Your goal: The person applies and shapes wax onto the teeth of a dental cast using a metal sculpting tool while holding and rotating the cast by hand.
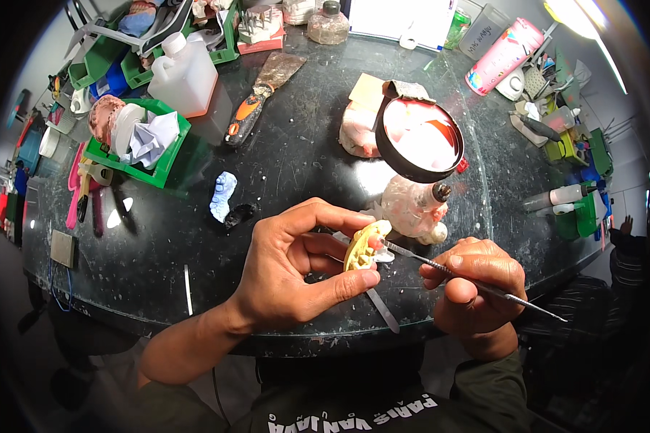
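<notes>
Yellow dental cast [357, 254], off the bench, up in the left hand [296, 260]. Left fingers gripping it at 2 ends: thumb at the lower end, index finger at the upper, probably to leave the toothed face clear and turned right toward the tool. Right hand [484, 281] closed pen-style on 1 slim metal carver [509, 296], likely for fine control; knurled shaft, far end sticking out past the hand. Carver's near tip at the cast's pink patch [378, 242]; can't tell if touching or just beside.

Cast look: curved, matte, pale yellow teeth in a row, pink patch glossy, maybe wax. Finer detail too small.

Round dark-rimmed tin [383, 144] with pink contents tilts on a pinkish block [357, 130], maybe propped for easy reach. Glass burner [414, 207], dark-capped, just in front of it, presumably kept handy. Flat metal strip [383, 312] lies below the cast, near both hands.
</notes>
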{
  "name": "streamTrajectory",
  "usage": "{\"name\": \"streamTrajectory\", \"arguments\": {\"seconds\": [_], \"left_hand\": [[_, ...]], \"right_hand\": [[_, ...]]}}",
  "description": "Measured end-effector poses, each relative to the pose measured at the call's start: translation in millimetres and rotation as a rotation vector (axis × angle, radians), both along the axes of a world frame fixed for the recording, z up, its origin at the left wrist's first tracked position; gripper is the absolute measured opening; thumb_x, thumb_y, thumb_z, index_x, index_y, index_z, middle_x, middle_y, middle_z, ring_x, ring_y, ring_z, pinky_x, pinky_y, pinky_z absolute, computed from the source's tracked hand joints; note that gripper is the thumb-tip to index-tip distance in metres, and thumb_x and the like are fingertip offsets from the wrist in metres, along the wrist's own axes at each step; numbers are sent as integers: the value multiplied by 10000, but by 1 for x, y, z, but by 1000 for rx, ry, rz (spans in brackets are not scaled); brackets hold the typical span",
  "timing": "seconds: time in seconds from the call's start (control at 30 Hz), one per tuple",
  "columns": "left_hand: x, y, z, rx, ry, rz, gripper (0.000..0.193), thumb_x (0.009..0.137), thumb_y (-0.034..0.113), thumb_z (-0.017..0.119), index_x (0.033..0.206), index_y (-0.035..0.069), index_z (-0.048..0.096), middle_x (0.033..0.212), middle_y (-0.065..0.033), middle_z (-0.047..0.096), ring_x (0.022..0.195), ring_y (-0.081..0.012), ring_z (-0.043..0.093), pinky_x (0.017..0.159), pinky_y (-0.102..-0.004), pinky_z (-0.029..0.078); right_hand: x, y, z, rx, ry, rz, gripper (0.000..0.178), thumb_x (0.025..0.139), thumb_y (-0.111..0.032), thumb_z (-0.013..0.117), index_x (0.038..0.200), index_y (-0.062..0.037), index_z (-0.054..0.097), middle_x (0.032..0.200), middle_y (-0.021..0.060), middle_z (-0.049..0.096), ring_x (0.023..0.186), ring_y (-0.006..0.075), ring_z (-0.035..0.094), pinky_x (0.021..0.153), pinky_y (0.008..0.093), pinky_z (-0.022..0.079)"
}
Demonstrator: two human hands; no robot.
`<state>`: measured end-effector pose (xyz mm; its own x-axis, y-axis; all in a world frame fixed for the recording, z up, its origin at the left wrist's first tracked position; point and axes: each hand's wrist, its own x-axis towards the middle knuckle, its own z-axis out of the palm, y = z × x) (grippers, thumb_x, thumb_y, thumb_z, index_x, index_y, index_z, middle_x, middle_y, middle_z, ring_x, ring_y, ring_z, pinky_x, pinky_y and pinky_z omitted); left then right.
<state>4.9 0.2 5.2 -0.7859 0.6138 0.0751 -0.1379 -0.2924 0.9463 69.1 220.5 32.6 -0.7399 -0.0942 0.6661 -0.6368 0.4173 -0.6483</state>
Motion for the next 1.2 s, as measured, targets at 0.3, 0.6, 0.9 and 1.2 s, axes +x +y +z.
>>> {"name": "streamTrajectory", "arguments": {"seconds": [0.3, 0.6, 0.9, 1.2], "left_hand": [[0, 0, 1, -10, 7, 9, 435, 798, -102, 741, 1198, -93, 571, 1102, -135, 611, 968, -219, 709, 859, -302, 612], [1, 0, 1, -3, -12, 11, 434, 798, -99, 740, 1198, -93, 571, 1094, -133, 618, 966, -217, 710, 856, -304, 613], [1, 1, 1, 0, -6, 9, 432, 801, -96, 736, 1199, -94, 568, 1090, -134, 619, 962, -221, 711, 849, -307, 615], [1, 0, 3, 1, -32, -7, 435, 809, -100, 725, 1210, -104, 556, 1105, -141, 608, 964, -231, 711, 859, -313, 615]], "right_hand": [[1, 1, 0, 10, -8, -1, 296, 871, -226, 780, 1021, -46, 599, 788, 90, 725, 715, 225, 745, 623, 323, 595], [1, -1, 0, -6, -23, -15, 293, 872, -247, 779, 1002, -49, 607, 781, 90, 725, 706, 221, 742, 623, 323, 592], [1, 0, -1, -8, -25, -27, 295, 870, -265, 780, 987, -50, 613, 764, 87, 725, 698, 218, 742, 619, 319, 590], [1, -1, -1, -20, -28, -23, 292, 870, -260, 781, 989, -52, 615, 764, 83, 726, 702, 220, 743, 628, 318, 588]]}}
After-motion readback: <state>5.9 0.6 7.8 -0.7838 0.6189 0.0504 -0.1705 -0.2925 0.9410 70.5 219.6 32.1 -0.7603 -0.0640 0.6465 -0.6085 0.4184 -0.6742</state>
